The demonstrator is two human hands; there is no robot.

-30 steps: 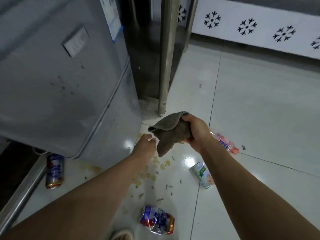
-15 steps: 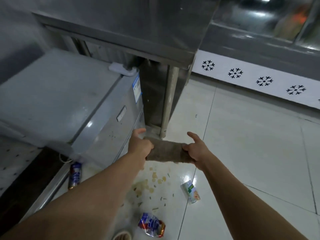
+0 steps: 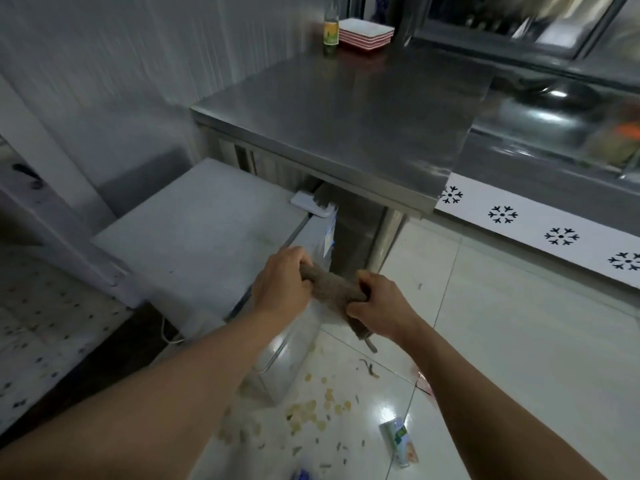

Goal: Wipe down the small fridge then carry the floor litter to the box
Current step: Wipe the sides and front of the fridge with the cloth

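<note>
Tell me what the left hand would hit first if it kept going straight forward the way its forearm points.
Probably the small fridge: the left hand, gripping the cloth, hovers at its top front corner. Depth is unclear; slightly higher, it might pass over toward the steel table.

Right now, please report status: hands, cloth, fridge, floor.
Left hand and right hand both grip the rolled cloth. Cloth held above the small fridge, not touching. Food scraps and carton on floor.
</note>
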